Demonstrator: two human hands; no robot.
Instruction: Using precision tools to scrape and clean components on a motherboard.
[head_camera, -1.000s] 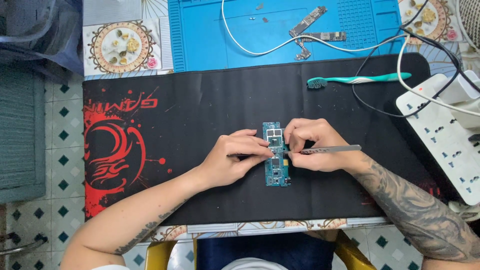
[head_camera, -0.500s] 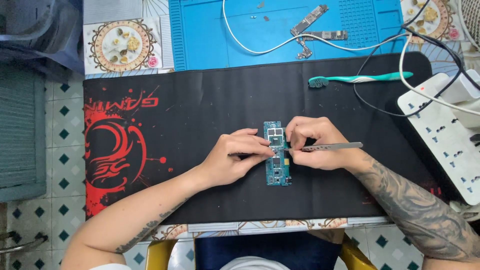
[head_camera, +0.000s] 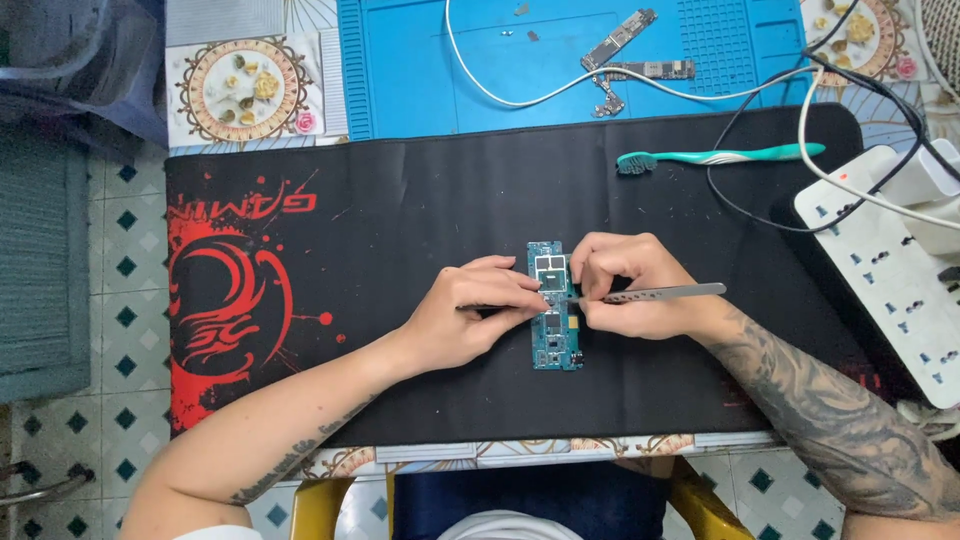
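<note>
A small blue circuit board (head_camera: 555, 335) lies upright on the black desk mat (head_camera: 400, 220), near its front middle. My left hand (head_camera: 470, 312) rests on the mat beside the board, fingertips pressing its left edge at mid-height. My right hand (head_camera: 625, 285) grips metal tweezers (head_camera: 665, 293), their tips pointing left onto the board's middle. Both hands meet over the board and hide part of it.
A blue work mat (head_camera: 450, 60) behind holds other circuit boards (head_camera: 635, 45) and a white cable (head_camera: 500, 95). A teal toothbrush (head_camera: 720, 156) lies at the back right. A white power strip (head_camera: 890, 270) with black cords sits at the right edge.
</note>
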